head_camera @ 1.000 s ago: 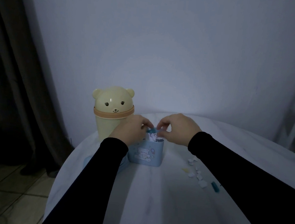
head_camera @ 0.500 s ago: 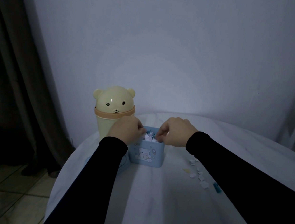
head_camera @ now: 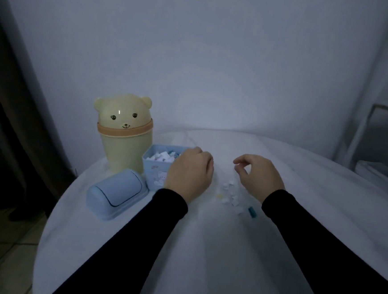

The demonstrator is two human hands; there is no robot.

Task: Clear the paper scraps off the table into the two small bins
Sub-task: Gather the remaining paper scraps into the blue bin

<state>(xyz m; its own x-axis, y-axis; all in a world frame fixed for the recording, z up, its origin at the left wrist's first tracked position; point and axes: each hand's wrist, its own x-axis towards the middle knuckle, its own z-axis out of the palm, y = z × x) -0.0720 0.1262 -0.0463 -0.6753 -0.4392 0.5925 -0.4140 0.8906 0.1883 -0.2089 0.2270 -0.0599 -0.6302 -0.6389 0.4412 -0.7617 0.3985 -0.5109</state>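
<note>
A small blue bin [head_camera: 155,170] with a bear print stands open on the white table [head_camera: 203,252], filled with white paper scraps [head_camera: 162,156]. Its blue swing lid [head_camera: 115,193] lies on the table to its left. Behind it stands a cream bear-shaped bin [head_camera: 125,133] with its lid on. My left hand [head_camera: 189,173] hovers at the blue bin's right side, fingers curled; I cannot tell if it holds anything. My right hand [head_camera: 259,176] hangs loosely curled and empty just above a cluster of loose scraps [head_camera: 231,195].
A teal scrap [head_camera: 252,212] and a yellow scrap [head_camera: 219,196] lie among the white ones. A dark curtain [head_camera: 10,109] hangs at the left beyond the table's edge. A white shelf unit [head_camera: 375,128] stands at the right. The wall is close behind.
Both hands have left the top of the blue bin. The right hand moved right to above the loose scraps; the left hand shifted to the bin's right side. The view dropped, showing the blue lid.
</note>
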